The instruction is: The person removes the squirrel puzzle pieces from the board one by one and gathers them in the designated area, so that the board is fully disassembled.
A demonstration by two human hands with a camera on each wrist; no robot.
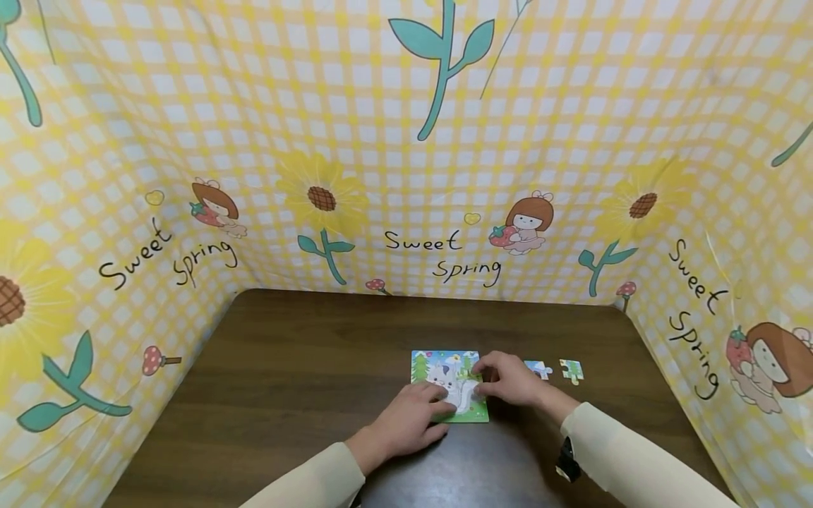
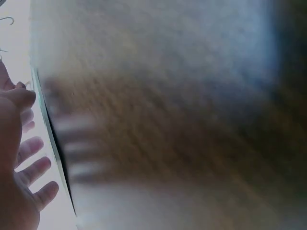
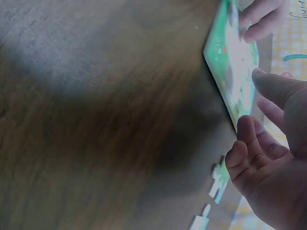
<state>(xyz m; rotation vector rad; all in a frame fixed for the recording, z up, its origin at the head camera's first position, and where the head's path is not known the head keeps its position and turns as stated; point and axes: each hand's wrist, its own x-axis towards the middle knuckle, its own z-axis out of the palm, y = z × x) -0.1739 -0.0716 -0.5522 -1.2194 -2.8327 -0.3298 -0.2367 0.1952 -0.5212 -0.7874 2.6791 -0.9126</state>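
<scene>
A small jigsaw puzzle (image 1: 422, 363) with a picture of a white cat-like animal, green trees and blue sky lies on the brown table. My left hand (image 1: 409, 420) reaches over its lower left part, fingers extended across the picture. At the right edge, the thumb and index finger of my right hand (image 1: 511, 381) touch the puzzle, a little apart from each other. I cannot tell whether a piece is between them. In the right wrist view, the other fingers of the right hand (image 3: 268, 177) are bent beside the board. The left wrist view shows the left hand (image 2: 19, 167) with fingers spread.
Right of the puzzle lie loose jigsaw pieces: one blue and white (image 1: 540, 369), partly behind the right hand, and one green (image 1: 571, 370) farther right. A yellow checked cloth (image 1: 356, 141) stands around the back and sides of the table (image 1: 286, 395).
</scene>
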